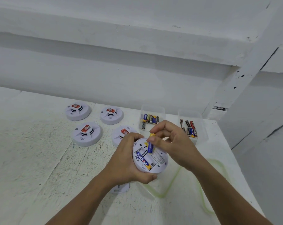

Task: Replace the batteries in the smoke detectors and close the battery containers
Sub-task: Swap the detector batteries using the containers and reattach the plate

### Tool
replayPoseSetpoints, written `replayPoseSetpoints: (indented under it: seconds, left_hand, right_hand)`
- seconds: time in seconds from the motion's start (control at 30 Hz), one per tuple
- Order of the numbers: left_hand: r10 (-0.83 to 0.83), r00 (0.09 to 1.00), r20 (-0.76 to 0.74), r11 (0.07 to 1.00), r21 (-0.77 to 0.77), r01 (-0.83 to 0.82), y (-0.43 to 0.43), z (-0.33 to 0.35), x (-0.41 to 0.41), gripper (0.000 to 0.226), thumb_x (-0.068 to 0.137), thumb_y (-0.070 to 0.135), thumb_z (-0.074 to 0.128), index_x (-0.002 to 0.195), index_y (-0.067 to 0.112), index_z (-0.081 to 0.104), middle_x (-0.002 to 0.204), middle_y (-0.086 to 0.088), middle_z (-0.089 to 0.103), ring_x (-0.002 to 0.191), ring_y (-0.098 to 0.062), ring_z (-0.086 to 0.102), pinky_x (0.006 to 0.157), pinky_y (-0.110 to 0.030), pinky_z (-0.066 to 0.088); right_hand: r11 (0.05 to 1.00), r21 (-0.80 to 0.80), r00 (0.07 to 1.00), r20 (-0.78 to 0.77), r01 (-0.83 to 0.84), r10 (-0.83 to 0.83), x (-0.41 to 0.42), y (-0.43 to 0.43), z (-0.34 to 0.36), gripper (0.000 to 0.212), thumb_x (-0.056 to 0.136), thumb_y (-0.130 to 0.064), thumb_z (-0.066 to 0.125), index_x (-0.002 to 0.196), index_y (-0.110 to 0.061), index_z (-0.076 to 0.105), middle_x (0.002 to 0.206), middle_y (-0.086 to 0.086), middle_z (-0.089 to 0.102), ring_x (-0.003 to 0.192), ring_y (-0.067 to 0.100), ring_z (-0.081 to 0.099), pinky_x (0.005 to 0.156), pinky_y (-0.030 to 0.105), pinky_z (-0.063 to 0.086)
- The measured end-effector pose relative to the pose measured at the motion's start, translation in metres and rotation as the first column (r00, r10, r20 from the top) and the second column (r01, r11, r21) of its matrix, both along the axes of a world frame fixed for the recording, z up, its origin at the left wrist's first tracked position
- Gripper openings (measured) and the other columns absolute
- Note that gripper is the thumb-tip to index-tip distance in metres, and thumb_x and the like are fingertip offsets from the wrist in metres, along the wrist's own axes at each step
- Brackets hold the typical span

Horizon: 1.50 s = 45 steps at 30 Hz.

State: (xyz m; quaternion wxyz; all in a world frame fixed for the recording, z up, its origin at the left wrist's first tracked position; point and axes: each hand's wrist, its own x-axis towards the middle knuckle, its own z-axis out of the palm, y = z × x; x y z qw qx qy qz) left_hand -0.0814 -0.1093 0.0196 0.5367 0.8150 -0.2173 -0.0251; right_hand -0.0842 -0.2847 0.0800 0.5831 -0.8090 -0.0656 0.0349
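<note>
White smoke detector (155, 159) upturned above the table (32, 159), left hand (126, 161) clamped round its rim. One battery (143, 160) seated in the bay. Right hand (168, 138) pinches a second battery (151, 144), lower end at the bay.

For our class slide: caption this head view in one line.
Left hand holds an open detector; right hand lowers a second battery in.

Single head-worn wide-angle view, looking forward and steeply down from above the near edge of the scuffed white table (40, 159). Close range: both forearms enter from the bottom edge. Faces the far edge and white wall (105, 75) behind.
</note>
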Motion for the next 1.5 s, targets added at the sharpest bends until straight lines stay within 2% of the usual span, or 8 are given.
replayPoseSetpoints:
  seconds: [0.27, 0.4, 0.57, 0.77, 1.03, 1.13, 1.33, 1.5]
  left_hand:
    - [0.014, 0.999, -0.034, 1.0, 0.01, -0.014, 0.002, 0.0, -0.002, 0.084, 0.039, 0.045, 0.083, 0.112, 0.033, 0.044, 0.106, 0.008, 0.055, 0.095, -0.011, 0.06, 0.074, -0.025, 0.053]
    - [0.019, 0.999, -0.043, 1.0, 0.005, -0.018, 0.001, 0.002, -0.003, 0.085, 0.039, 0.046, 0.083, 0.113, 0.032, 0.044, 0.107, 0.007, 0.055, 0.097, -0.012, 0.06, 0.074, -0.025, 0.053]
    - [0.048, 0.998, -0.044, 0.999, -0.01, -0.049, 0.002, 0.003, -0.003, 0.081, 0.037, 0.043, 0.083, 0.108, 0.029, 0.047, 0.101, 0.006, 0.059, 0.092, -0.013, 0.062, 0.072, -0.035, 0.055]
    - [0.081, 0.997, -0.018, 0.997, 0.007, -0.081, 0.002, 0.0, -0.001, 0.079, 0.035, 0.044, 0.085, 0.104, 0.03, 0.049, 0.096, 0.007, 0.063, 0.088, -0.017, 0.064, 0.069, -0.038, 0.055]
    - [0.068, 0.997, 0.025, 0.997, 0.029, -0.069, 0.001, 0.001, 0.001, 0.082, 0.034, 0.047, 0.086, 0.105, 0.03, 0.048, 0.098, 0.009, 0.061, 0.092, -0.021, 0.061, 0.073, -0.046, 0.053]
    - [0.075, 0.996, 0.041, 0.995, 0.057, -0.077, 0.002, 0.003, -0.001, 0.081, 0.034, 0.049, 0.085, 0.104, 0.031, 0.047, 0.097, 0.016, 0.056, 0.093, -0.016, 0.059, 0.074, -0.042, 0.053]
    - [0.065, 0.997, 0.037, 0.993, 0.101, -0.068, 0.001, 0.008, -0.001, 0.081, 0.033, 0.052, 0.083, 0.102, 0.037, 0.045, 0.099, 0.019, 0.052, 0.099, -0.014, 0.055, 0.074, -0.036, 0.053]
    - [0.07, 0.997, 0.029, 0.991, 0.109, -0.073, 0.0, 0.011, 0.0, 0.081, 0.032, 0.052, 0.082, 0.102, 0.036, 0.045, 0.1, 0.018, 0.053, 0.098, -0.012, 0.056, 0.073, -0.033, 0.055]
  right_hand:
    - [0.991, -0.007, 0.989, 0.052, -0.136, 0.136, -0.006, 0.005, -0.016, 0.013, 0.075, -0.027, 0.077, 0.083, -0.032, 0.067, 0.099, 0.004, 0.059, 0.1, 0.021, 0.061, 0.087, 0.045, 0.052]
    - [0.988, -0.042, 0.988, 0.031, -0.149, 0.15, -0.006, 0.004, -0.021, 0.015, 0.079, -0.028, 0.074, 0.085, -0.039, 0.066, 0.121, -0.012, 0.046, 0.118, -0.003, 0.046, 0.092, 0.023, 0.047]
    - [0.988, 0.075, 0.991, 0.028, -0.135, 0.133, -0.005, 0.005, -0.029, 0.01, 0.078, -0.028, 0.069, 0.088, -0.028, 0.066, 0.116, -0.005, 0.054, 0.113, 0.011, 0.055, 0.092, 0.032, 0.051]
    - [0.986, 0.082, 0.989, -0.002, -0.144, 0.145, -0.003, 0.005, -0.029, 0.012, 0.075, -0.026, 0.07, 0.086, -0.022, 0.067, 0.113, 0.002, 0.052, 0.107, 0.009, 0.056, 0.08, 0.021, 0.05]
    - [0.989, 0.038, 0.987, -0.074, -0.14, 0.143, -0.002, 0.003, -0.03, 0.005, 0.083, -0.032, 0.068, 0.082, -0.031, 0.064, 0.12, -0.007, 0.052, 0.112, 0.007, 0.055, 0.092, 0.033, 0.051]
    - [0.982, 0.078, 0.979, -0.095, -0.174, 0.181, -0.002, 0.003, -0.029, 0.01, 0.08, -0.032, 0.07, 0.083, -0.025, 0.063, 0.117, 0.002, 0.058, 0.111, 0.017, 0.058, 0.092, 0.04, 0.052]
    - [0.957, 0.212, 0.949, -0.201, -0.2, 0.243, -0.002, 0.0, -0.02, 0.02, 0.083, -0.01, 0.07, 0.09, -0.016, 0.052, 0.095, 0.007, 0.064, 0.083, 0.019, 0.066, 0.064, 0.028, 0.053]
    - [0.973, 0.198, 0.948, -0.268, -0.119, 0.17, 0.003, -0.001, -0.023, 0.043, 0.076, -0.015, 0.078, 0.111, -0.024, 0.054, 0.112, 0.011, 0.063, 0.092, 0.024, 0.068, 0.076, 0.036, 0.058]
